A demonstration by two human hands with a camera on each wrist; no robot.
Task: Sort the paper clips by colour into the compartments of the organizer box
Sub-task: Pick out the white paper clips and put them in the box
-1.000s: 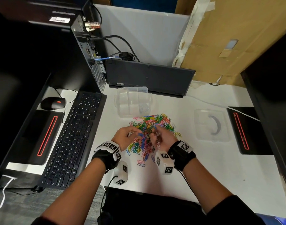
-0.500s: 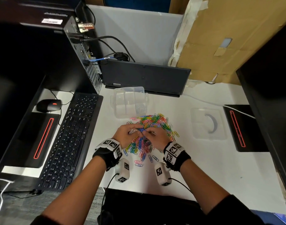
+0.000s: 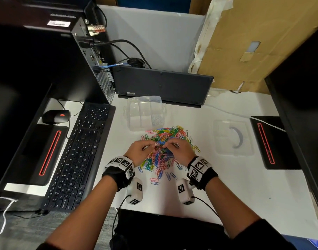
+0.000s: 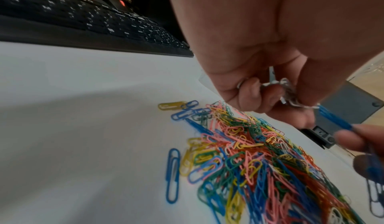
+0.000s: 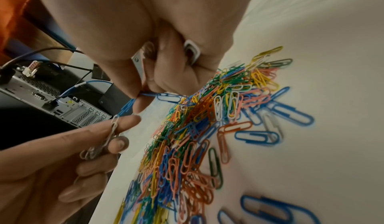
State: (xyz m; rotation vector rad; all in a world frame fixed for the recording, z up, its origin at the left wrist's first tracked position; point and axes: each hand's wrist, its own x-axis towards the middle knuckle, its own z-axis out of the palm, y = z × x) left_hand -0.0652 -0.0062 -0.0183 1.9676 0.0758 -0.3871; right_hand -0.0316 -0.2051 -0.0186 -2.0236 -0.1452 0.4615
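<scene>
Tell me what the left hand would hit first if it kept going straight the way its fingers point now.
Probably the right hand: the left hand points right at it, linked by a blue clip. Depth is unclear.

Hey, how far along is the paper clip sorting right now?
Barely started. One compartment of the organizer box holds a few silver clips; the others look empty. The left hand grips a bunch of silver clips and the right hand pinches a blue clip hooked to them. The mixed pile is still on the desk.
</scene>
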